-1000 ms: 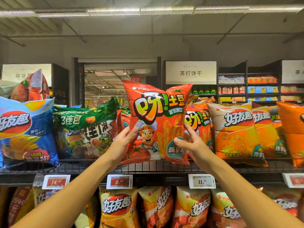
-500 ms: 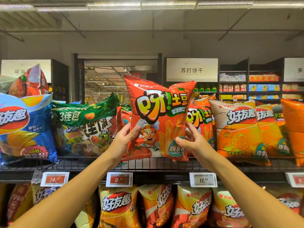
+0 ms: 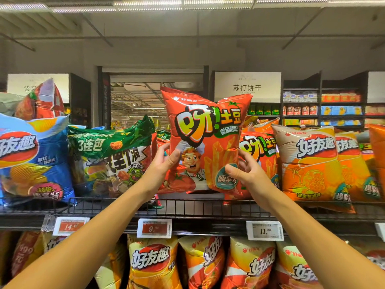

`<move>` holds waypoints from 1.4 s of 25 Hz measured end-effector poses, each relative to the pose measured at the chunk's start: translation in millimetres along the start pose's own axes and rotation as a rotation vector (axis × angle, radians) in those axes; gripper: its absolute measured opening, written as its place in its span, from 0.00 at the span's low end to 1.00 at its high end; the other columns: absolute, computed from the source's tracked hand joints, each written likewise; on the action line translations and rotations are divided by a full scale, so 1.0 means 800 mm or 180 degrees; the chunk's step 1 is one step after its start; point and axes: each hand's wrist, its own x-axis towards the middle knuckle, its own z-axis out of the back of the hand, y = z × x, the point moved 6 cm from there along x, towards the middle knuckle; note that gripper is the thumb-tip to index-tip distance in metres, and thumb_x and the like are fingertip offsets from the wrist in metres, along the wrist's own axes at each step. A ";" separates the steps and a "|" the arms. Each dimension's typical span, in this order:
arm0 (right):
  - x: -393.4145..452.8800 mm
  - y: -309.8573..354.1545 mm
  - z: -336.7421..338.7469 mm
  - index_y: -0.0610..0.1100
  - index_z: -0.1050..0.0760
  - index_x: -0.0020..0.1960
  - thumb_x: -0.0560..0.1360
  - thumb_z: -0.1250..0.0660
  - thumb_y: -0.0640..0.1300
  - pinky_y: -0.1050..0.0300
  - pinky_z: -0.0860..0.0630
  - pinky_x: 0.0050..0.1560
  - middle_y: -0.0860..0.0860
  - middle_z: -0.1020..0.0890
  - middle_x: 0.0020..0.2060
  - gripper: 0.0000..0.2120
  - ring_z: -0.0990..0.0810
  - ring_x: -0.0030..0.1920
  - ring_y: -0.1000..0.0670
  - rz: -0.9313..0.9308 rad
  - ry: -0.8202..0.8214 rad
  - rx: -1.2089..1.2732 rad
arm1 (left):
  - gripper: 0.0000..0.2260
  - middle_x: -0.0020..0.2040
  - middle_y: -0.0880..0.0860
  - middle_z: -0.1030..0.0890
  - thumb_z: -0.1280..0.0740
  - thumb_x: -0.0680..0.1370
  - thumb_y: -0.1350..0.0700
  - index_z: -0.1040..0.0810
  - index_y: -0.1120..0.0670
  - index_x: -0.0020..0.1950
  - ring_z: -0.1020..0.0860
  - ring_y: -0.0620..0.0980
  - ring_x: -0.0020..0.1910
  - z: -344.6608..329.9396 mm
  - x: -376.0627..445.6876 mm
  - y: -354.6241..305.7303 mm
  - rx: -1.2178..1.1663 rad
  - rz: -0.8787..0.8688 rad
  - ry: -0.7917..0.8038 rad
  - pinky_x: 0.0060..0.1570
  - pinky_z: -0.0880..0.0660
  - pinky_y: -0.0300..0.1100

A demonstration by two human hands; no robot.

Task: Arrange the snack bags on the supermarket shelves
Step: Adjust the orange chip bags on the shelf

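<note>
Both hands, left hand (image 3: 161, 163) and right hand (image 3: 246, 171), pinch the red bag (image 3: 205, 140) by its lower sides, upright just above the shelf (image 3: 208, 207); I think next it must go down into the gap beside the matching bag (image 3: 259, 151).

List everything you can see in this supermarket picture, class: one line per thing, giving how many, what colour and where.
Red puffy foil snack bag with a chef cartoon: one, red, upright above the wire shelf, gripped on both sides.
Matching red bag: at least one, behind it on the right.
Orange honey-flavour bags: at least two, right.
Green multipack bag: one, lying tilted, left.
Blue crisp bag: one, far left.
Black wire shelf: one, black, mid-frame.
Price tags: three clearly shown, red or white, on the shelf edge.
Yellow-orange bags: several, lower shelf.
White aisle sign: one, background.
Left hand: grips the bag's left edge.
Right hand: grips its right edge.
</note>
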 end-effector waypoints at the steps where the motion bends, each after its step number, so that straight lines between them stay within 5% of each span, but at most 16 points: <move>1: 0.005 -0.001 0.001 0.54 0.35 0.72 0.59 0.20 0.58 0.59 0.21 0.55 0.54 0.18 0.60 0.45 0.19 0.61 0.56 -0.0017 -0.0036 0.0062 | 0.43 0.61 0.31 0.23 0.34 0.63 0.24 0.39 0.43 0.72 0.26 0.28 0.58 -0.001 0.004 0.001 0.0018 0.0056 0.0016 0.60 0.32 0.35; 5: 0.019 -0.010 -0.005 0.48 0.35 0.76 0.63 0.19 0.56 0.65 0.20 0.50 0.54 0.20 0.62 0.46 0.19 0.56 0.63 -0.0058 -0.0182 -0.0117 | 0.36 0.74 0.46 0.30 0.36 0.73 0.31 0.35 0.47 0.76 0.31 0.45 0.71 0.005 0.024 0.023 0.0007 0.0262 -0.0162 0.72 0.37 0.55; 9: 0.024 -0.039 -0.015 0.47 0.37 0.79 0.61 0.27 0.65 0.53 0.26 0.65 0.49 0.28 0.73 0.51 0.27 0.69 0.50 -0.0360 -0.0255 -0.0727 | 0.39 0.78 0.46 0.40 0.40 0.71 0.33 0.44 0.46 0.79 0.40 0.43 0.72 0.010 0.026 0.057 -0.0085 0.0474 -0.0313 0.70 0.44 0.47; 11: 0.026 -0.051 -0.019 0.47 0.38 0.79 0.61 0.27 0.66 0.57 0.24 0.61 0.49 0.28 0.72 0.51 0.26 0.68 0.50 -0.0379 -0.0209 -0.0868 | 0.40 0.79 0.47 0.40 0.39 0.70 0.33 0.45 0.44 0.79 0.39 0.43 0.72 0.012 0.025 0.077 -0.0145 0.0616 -0.0269 0.72 0.44 0.47; 14: 0.027 -0.061 -0.018 0.47 0.39 0.79 0.62 0.27 0.63 0.69 0.25 0.46 0.50 0.27 0.70 0.50 0.24 0.62 0.52 -0.0282 -0.0168 -0.0820 | 0.40 0.76 0.50 0.33 0.35 0.69 0.35 0.43 0.44 0.79 0.34 0.52 0.74 0.015 0.023 0.097 -0.0292 0.0823 -0.0182 0.74 0.39 0.60; 17: 0.030 -0.064 -0.016 0.51 0.38 0.77 0.63 0.26 0.63 0.70 0.24 0.42 0.54 0.24 0.63 0.47 0.21 0.56 0.59 -0.0301 -0.0081 -0.0796 | 0.37 0.72 0.50 0.28 0.33 0.70 0.36 0.39 0.43 0.77 0.28 0.51 0.70 0.018 0.025 0.104 -0.0405 0.0840 -0.0147 0.68 0.31 0.60; 22: 0.034 -0.063 -0.006 0.56 0.31 0.66 0.62 0.25 0.64 0.72 0.23 0.38 0.60 0.20 0.57 0.36 0.18 0.47 0.68 -0.0459 0.0047 -0.0850 | 0.21 0.52 0.38 0.16 0.29 0.69 0.36 0.30 0.34 0.59 0.18 0.37 0.51 0.017 0.027 0.115 -0.0474 0.0923 0.0043 0.40 0.20 0.38; 29: 0.029 -0.078 -0.006 0.49 0.35 0.76 0.61 0.38 0.82 0.49 0.28 0.69 0.53 0.25 0.69 0.54 0.26 0.68 0.52 -0.0534 0.0041 -0.1425 | 0.29 0.60 0.36 0.23 0.29 0.65 0.30 0.33 0.34 0.62 0.21 0.36 0.57 0.014 0.026 0.119 -0.0433 0.1061 0.0279 0.53 0.24 0.44; 31: 0.028 -0.077 -0.006 0.49 0.35 0.76 0.61 0.38 0.82 0.45 0.30 0.71 0.51 0.25 0.70 0.54 0.26 0.69 0.51 -0.0529 0.0041 -0.1454 | 0.29 0.58 0.35 0.21 0.30 0.67 0.31 0.35 0.34 0.64 0.20 0.34 0.54 0.012 0.024 0.115 -0.0413 0.1059 0.0295 0.50 0.23 0.44; 35: 0.024 -0.075 -0.010 0.48 0.36 0.76 0.66 0.39 0.76 0.48 0.29 0.71 0.50 0.25 0.70 0.48 0.25 0.68 0.51 -0.0509 0.0010 -0.1514 | 0.36 0.67 0.41 0.26 0.32 0.66 0.30 0.41 0.36 0.71 0.22 0.40 0.60 0.009 0.021 0.111 -0.0379 0.0983 0.0331 0.61 0.26 0.54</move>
